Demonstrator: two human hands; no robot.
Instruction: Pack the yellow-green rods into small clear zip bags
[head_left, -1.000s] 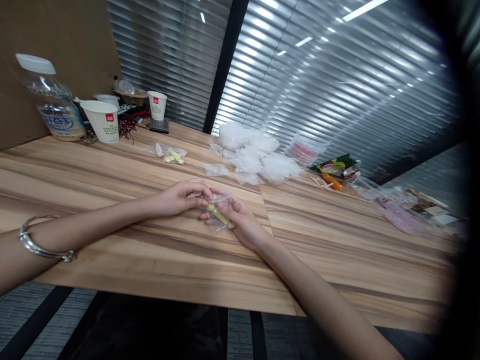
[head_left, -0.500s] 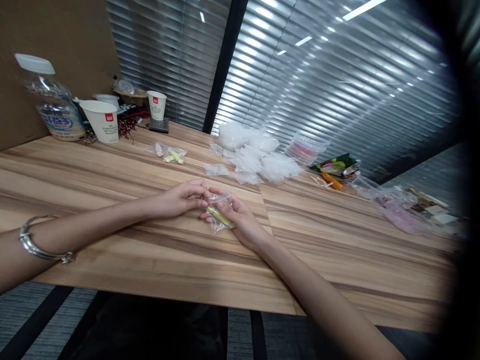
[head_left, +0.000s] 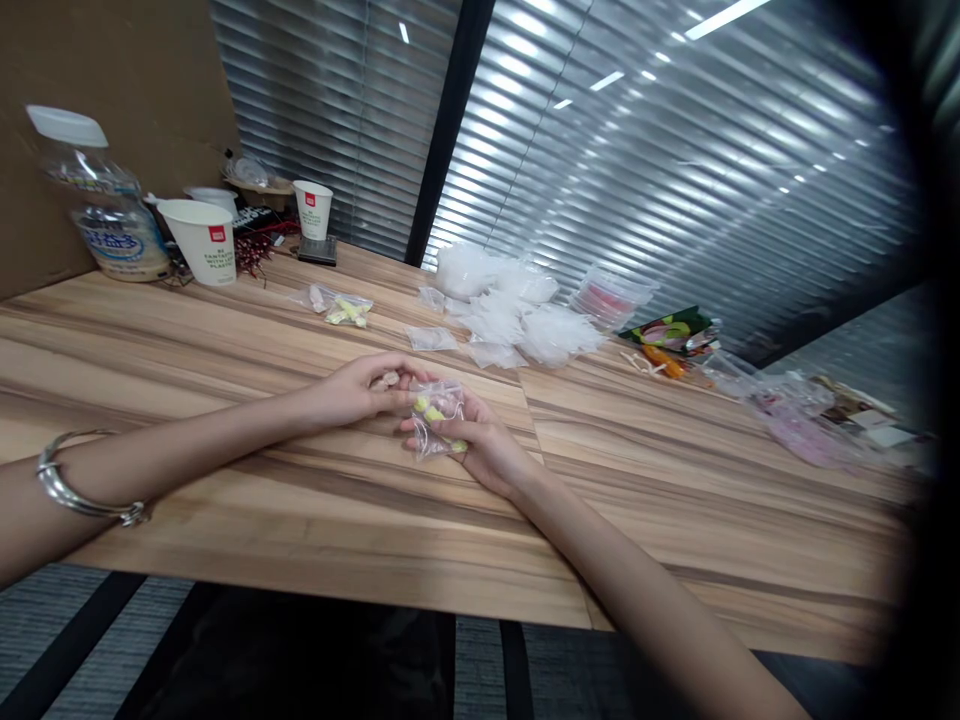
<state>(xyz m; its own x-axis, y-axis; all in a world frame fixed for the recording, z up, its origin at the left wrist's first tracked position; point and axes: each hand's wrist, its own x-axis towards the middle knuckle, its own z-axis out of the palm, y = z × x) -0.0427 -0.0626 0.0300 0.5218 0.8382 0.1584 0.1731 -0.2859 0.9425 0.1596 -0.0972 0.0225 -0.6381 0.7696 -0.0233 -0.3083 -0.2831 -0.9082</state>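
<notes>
My right hand [head_left: 480, 447] rests on the wooden table [head_left: 675, 500] and holds a small clear plastic bag [head_left: 435, 418] with yellow-green pieces inside. My left hand [head_left: 360, 388] lies beside it on the left, with its fingertips at the bag's upper left edge. A small pale piece shows at those fingertips. A silver bangle [head_left: 79, 490] is on my left forearm.
A heap of empty clear bags [head_left: 510, 310] lies behind my hands, with a filled small bag [head_left: 341, 305] further left. Paper cups [head_left: 201, 240], a plastic jar [head_left: 97, 205] and cardboard stand at the back left. Colourful packets [head_left: 671, 335] and more bags lie at right.
The bag has turned in my right hand, so its yellow-green contents now face up. My left fingers have drawn back a little to the left along the bag's edge.
</notes>
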